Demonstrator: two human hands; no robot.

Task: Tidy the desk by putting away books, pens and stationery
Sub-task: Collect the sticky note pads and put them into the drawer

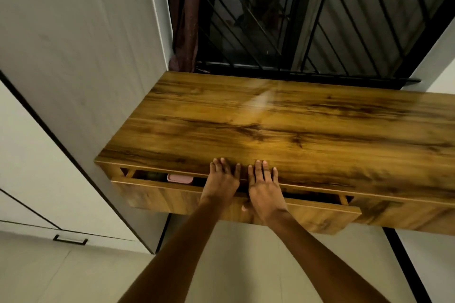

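at the front edge of the wooden desk [283, 115], below a barred window [307, 19], a person lays both hands flat across a drawer [172, 195] that stands slightly open. the left hand [220, 179] and the right hand [264, 188] sit side by side near the drawer's middle, fingers [258, 170] straight and a little spread, tips resting on the desk top just beyond the gap; neither hand grips or pinches anything. inside the drawer, to the left of the hands, a pink case [179, 178] shows through the gap beside a dark item too shadowed to name. the desk top above the drawer carries no books, pens or stationery in view, which suggests the putting-away is largely done. what appears left is to push the drawer fully shut. a pale wardrobe [73, 69] stands to the left of the desk and a dark red curtain [186, 7] hangs behind its far left corner.
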